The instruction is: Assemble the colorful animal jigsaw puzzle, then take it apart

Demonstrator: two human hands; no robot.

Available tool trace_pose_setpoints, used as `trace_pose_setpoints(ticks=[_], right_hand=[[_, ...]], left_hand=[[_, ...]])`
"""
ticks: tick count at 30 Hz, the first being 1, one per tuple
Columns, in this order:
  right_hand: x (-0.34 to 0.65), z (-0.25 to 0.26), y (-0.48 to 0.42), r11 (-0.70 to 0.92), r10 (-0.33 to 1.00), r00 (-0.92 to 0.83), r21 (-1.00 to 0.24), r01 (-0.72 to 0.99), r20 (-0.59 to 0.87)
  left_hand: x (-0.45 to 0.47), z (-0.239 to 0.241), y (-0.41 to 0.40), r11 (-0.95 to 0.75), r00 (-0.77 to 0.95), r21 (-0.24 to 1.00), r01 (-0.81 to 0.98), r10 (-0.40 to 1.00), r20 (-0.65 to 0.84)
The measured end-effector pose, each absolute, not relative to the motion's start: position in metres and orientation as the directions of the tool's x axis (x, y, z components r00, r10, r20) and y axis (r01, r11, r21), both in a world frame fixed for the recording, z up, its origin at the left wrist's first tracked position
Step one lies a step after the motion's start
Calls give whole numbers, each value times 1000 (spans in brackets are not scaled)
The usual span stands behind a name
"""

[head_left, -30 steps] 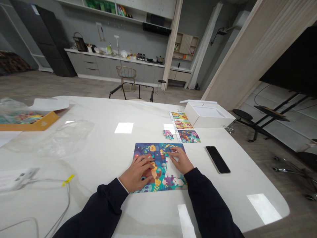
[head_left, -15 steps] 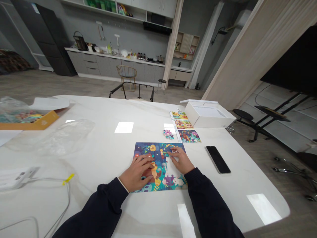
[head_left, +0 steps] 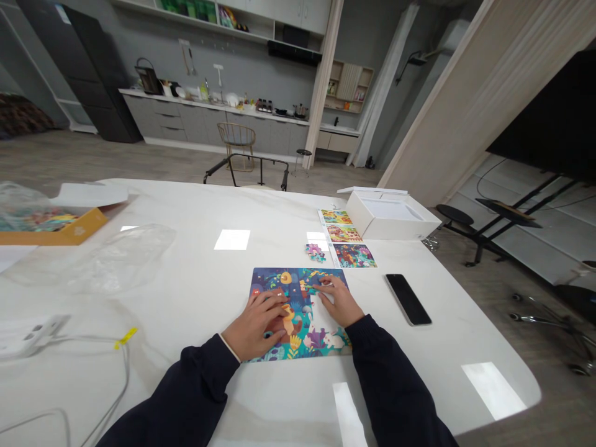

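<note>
A colourful jigsaw puzzle (head_left: pixel 294 345) with forest animals lies flat on the white table in front of me. A white gap shows in its right half, beside the rabbits. My left hand (head_left: pixel 257 324) rests palm down on the puzzle's left side, fingers spread over the picture. On the upper right part, my right hand (head_left: pixel 342 303) touches the puzzle with its fingertips, thumb and forefinger apart; no piece shows between them. Just beyond the puzzle's far edge is a small heap of loose puzzle pieces (head_left: pixel 315 252).
Picture cards (head_left: pixel 354 256) lie beyond the heap, beside an open white box (head_left: pixel 391 216). A black phone (head_left: pixel 408 300) is to the right. Leftward are a clear plastic bag (head_left: pixel 125 257), an orange box (head_left: pixel 86 228) and a white power strip (head_left: pixel 30 335) with a cable (head_left: pixel 125 379).
The whole view has shifted very slightly. Both hands keep their places on the puzzle, with no clear movement of any piece.
</note>
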State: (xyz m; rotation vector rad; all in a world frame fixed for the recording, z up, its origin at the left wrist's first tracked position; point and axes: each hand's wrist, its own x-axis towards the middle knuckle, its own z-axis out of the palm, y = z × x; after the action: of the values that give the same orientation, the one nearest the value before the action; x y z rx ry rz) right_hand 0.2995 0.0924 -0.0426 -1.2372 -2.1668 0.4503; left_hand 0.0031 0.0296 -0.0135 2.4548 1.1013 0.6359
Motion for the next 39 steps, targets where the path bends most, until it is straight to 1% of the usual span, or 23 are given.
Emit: trace_pose_setpoints(ticks=[3, 8, 13, 15, 18, 21, 23, 29, 39], right_hand=[[300, -39, 92, 503, 864, -361, -591, 631, 350], [297, -34, 90, 516, 857, -376, -596, 615, 354], [295, -18, 89, 513, 858, -314, -629, 585, 407], [296, -10, 98, 507, 862, -340, -611, 608, 377], [297, -3, 127, 507, 862, -404, -540, 672, 305], [292, -2, 168, 480, 877, -403, -452, 752, 261], [285, -5, 194, 461, 887, -389, -422, 780, 250], [275, -24, 239, 389, 920, -332, -386, 837, 208], [287, -41, 254, 332, 939, -264, -391, 858, 220]], left_hand=[[3, -13, 29, -618, 587, 505, 603, 772, 244], [3, -15, 30, -607, 582, 516, 604, 779, 235], [3, -17, 30, -605, 580, 522, 602, 780, 235], [3, -17, 30, -615, 584, 525, 589, 772, 249], [3, -16, 30, -619, 583, 530, 579, 769, 262], [2, -15, 30, -616, 579, 538, 576, 772, 264], [2, -15, 29, -609, 575, 546, 575, 776, 260], [2, -16, 29, -595, 562, 557, 580, 787, 255], [2, -16, 30, -590, 566, 569, 573, 787, 245]])
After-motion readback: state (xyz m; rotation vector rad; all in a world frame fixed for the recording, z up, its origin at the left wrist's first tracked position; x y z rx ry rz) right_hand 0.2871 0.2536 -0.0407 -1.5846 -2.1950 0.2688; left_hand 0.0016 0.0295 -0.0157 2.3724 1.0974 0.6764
